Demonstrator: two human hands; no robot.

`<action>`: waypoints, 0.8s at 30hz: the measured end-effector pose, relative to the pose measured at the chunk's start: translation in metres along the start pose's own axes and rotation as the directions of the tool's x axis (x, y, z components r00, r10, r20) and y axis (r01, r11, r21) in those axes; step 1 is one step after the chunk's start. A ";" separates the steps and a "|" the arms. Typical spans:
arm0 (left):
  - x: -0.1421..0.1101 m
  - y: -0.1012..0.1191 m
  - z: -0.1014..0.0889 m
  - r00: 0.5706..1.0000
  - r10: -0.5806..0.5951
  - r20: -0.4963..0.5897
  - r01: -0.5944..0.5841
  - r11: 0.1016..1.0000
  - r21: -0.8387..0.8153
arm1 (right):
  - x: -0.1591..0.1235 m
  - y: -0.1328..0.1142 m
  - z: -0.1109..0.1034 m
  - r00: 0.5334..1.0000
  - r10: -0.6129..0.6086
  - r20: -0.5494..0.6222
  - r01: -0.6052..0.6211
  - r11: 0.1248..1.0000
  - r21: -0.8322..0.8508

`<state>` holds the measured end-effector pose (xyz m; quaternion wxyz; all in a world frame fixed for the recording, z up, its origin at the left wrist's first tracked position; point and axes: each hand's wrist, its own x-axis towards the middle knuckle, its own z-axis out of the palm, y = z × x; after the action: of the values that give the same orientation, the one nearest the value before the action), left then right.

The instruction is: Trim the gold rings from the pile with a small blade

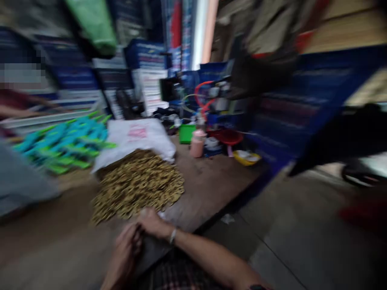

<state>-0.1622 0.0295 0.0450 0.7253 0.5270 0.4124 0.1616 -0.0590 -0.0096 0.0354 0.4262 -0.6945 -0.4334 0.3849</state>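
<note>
At the near edge of the worktable, my two hands meet close together, blurred by movement. My left hand is closed with its fingers curled. My right hand, with a pale band at its wrist, is closed and its fingertips touch or nearly touch the left. Whatever sits between the fingers is hidden. Just beyond them spreads a heap of small brass-coloured pieces, some with ring-shaped ends. The heap lies against the mouth of a white sack with pink print.
Teal and green plastic pieces are piled at left, near another person's arm. Farther back stand a pink bottle, a green box, a red dish and a yellow bowl. The floor drops away at right.
</note>
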 end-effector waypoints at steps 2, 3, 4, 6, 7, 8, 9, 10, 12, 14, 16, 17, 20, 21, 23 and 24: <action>0.008 -0.012 -0.004 0.998 0.019 -0.060 -0.027 0.989 -0.145 | 0.011 0.013 0.010 0.992 -0.010 0.127 0.005 0.999 0.037; 0.012 -0.018 -0.006 0.997 0.028 -0.071 -0.040 0.986 -0.163 | 0.016 0.019 0.013 0.984 -0.011 0.180 0.002 0.999 0.050; 0.015 -0.023 -0.008 0.996 0.034 -0.088 -0.049 0.984 -0.174 | 0.021 0.025 0.015 0.979 -0.002 0.206 -0.012 0.998 0.064; 0.017 -0.030 -0.012 0.995 0.046 -0.086 -0.063 0.975 -0.213 | 0.028 0.035 0.016 0.996 0.047 0.080 -0.056 0.992 0.116; 0.016 -0.033 -0.012 0.995 0.048 -0.084 -0.066 0.970 -0.233 | 0.029 0.038 0.015 0.998 0.047 0.052 -0.053 0.991 0.124; 0.015 -0.035 -0.013 0.995 0.051 -0.080 -0.069 0.966 -0.247 | 0.029 0.040 0.014 0.998 0.049 0.038 -0.054 0.990 0.129; 0.014 -0.035 -0.013 0.996 0.051 -0.075 -0.069 0.963 -0.259 | 0.028 0.041 0.012 0.998 0.044 0.034 -0.048 0.990 0.133; 0.013 -0.036 -0.014 0.996 0.050 -0.069 -0.067 0.961 -0.270 | 0.027 0.041 0.011 0.998 0.040 0.038 -0.045 0.990 0.134; 0.011 -0.034 -0.015 0.997 0.052 -0.049 -0.064 0.955 -0.290 | 0.025 0.041 0.010 0.998 0.032 0.046 -0.039 0.989 0.142; 0.010 -0.031 -0.017 0.998 0.052 -0.025 -0.058 0.947 -0.316 | 0.025 0.040 0.010 0.998 0.029 0.048 -0.035 0.988 0.151; 0.009 -0.030 -0.018 0.999 0.047 0.001 -0.044 0.939 -0.342 | 0.025 0.040 0.011 0.999 0.032 0.043 -0.038 0.987 0.155; 0.009 -0.029 -0.019 0.999 0.044 0.012 -0.037 0.935 -0.353 | 0.026 0.040 0.011 0.999 0.036 0.039 -0.042 0.987 0.154; 0.008 -0.031 -0.020 0.998 0.046 0.031 -0.032 0.930 -0.366 | 0.026 0.042 0.010 0.998 0.049 0.026 -0.052 0.988 0.146; 0.009 -0.032 -0.020 0.998 0.051 0.031 -0.036 0.932 -0.361 | 0.025 0.042 0.010 0.999 0.050 0.019 -0.052 0.989 0.141; 0.009 -0.034 -0.020 0.998 0.057 0.024 -0.045 0.938 -0.344 | 0.024 0.042 0.011 0.999 0.040 0.004 -0.040 0.992 0.121; 0.010 -0.035 -0.019 0.998 0.058 0.015 -0.050 0.941 -0.335 | 0.023 0.041 0.011 1.000 0.030 -0.004 -0.029 0.994 0.106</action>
<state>-0.1782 0.0345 0.0074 0.8045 0.4095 0.3553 0.2425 -0.0501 0.0043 -0.0103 0.4580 -0.6783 -0.4008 0.4117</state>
